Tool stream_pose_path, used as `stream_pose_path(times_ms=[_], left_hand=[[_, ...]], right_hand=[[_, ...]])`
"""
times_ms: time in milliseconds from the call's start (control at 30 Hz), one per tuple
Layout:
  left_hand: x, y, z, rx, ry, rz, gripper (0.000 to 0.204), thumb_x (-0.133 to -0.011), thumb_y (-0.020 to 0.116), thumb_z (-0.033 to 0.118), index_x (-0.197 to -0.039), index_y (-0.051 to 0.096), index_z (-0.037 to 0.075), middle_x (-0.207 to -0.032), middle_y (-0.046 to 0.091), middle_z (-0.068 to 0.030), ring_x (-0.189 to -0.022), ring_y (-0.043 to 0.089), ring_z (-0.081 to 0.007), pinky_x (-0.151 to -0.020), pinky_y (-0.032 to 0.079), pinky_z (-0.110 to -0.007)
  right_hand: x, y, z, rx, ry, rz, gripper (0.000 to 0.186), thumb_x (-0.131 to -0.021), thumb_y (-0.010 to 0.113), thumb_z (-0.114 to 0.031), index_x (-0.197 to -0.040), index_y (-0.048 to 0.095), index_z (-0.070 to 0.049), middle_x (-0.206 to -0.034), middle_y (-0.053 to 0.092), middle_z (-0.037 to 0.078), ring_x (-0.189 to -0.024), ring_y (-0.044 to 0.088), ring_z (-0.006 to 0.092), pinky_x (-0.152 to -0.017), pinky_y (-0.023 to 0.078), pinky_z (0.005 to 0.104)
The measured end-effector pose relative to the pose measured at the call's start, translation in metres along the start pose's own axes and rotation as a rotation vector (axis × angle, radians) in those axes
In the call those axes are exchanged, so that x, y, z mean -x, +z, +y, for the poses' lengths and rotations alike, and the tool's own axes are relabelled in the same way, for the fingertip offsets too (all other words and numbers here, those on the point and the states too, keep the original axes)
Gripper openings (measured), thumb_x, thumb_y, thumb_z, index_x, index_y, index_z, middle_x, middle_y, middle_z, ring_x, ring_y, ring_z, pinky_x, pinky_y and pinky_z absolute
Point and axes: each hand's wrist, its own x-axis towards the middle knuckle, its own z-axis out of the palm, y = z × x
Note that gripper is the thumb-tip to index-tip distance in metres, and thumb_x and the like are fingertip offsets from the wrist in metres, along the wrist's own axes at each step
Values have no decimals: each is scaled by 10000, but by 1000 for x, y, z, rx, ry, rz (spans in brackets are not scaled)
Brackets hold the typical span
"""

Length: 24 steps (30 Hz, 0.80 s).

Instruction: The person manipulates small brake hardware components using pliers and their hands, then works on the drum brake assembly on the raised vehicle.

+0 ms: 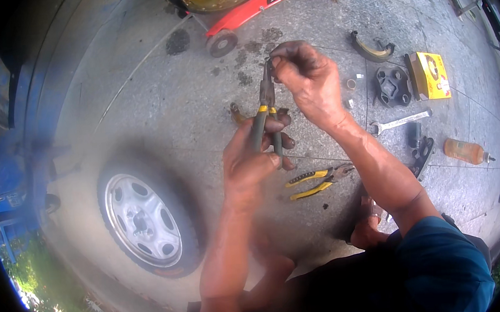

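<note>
To the left of the fingers, well apart, a wheel (143,222) lies on the floor. Beyond the fingertips, a curved brake lining (218,2) shows beside a red jack (266,3). The left hand (246,162) wraps its fingers around the handles of the long-nosed pliers (266,92), whose nose points up between the hands. At that nose, the right hand (311,79) has thumb and forefinger drawn together in a pinch; whether they grip a small piece, I cannot tell. Below the right fingers lie yellow-handled pliers (308,176); to their right are a loose brake shoe (370,53), a wrench (403,121), a yellow box (433,74) and, farthest, a bottle (465,151).

The work looks partway along: the wheel is off, one shoe lies loose, and the detail at the pliers' nose seems unfinished; the wheel is not mounted.
</note>
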Motion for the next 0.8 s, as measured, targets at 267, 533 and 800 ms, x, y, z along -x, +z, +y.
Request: stream_pose_path(times_ms=[267,533,800], left_hand=[[1,1,4,-10,10,5,602,-626,713,229,-1119,511,-51,-1109,559,-192,-878,562,-252,-560,521,-320],[2,2,10,-22,-16,8,543,-632,688,164,-1101,518,-50,-1104,554,-187,-877,555,-239,-557,518,-312],[2,2,11,-71,-31,23,520,-631,666,133,-1098,522,-46,-1108,546,-169,-885,555,-235,-559,517,-316]], right_hand=[[-1,-4,-3,0,-11,-30,145,-858,565,-24,-988,612,21,-874,613,23,-794,566,88,-728,468,231],[-3,-5,0,4,-53,-22,141,-827,579,-30,-947,629,24,-852,641,53,-775,576,99,-705,482,253],[-7,-8,5,50,-89,-69,149,-815,590,-37,-945,625,29,-865,645,60,-773,580,107,-699,482,265]])
